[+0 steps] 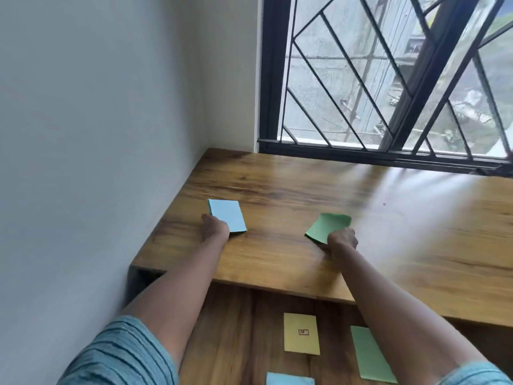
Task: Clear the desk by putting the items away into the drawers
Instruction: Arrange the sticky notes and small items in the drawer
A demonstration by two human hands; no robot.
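Two cards are being held at the wooden desk (305, 187), one in each hand.

- Blue card (229, 213): sitting over the left part of the desktop, near the wall (97, 134). The left hand (215, 227) is grasping it at its near left corner. Whether the card is lying flat or is raised off the wood cannot be told.
- Green card (329, 226): sitting toward the middle of the desktop, well apart from the blue one. The right hand (342, 239) is clenching round its near right corner. Its far edge is curling and its left corner is dipping toward the wood.
- Yellow card (301, 333): lying flat on a lower wooden surface (230, 329) that is showing below the desk's near edge, and bearing a small drawn mark at its centre. Whether this surface is a drawer cannot be told.
- Second green card (370, 354): lying on the same lower surface, just right of the yellow one, with the right forearm partly crossing over it.
- Second blue card (288, 379): lying nearest, and being cut off by the bottom edge of the view.
- Striped blue-grey sleeves (119, 354): covering both upper arms.
- Window with a black metal grille (388, 79): standing along the far edge of the desk, to the right.
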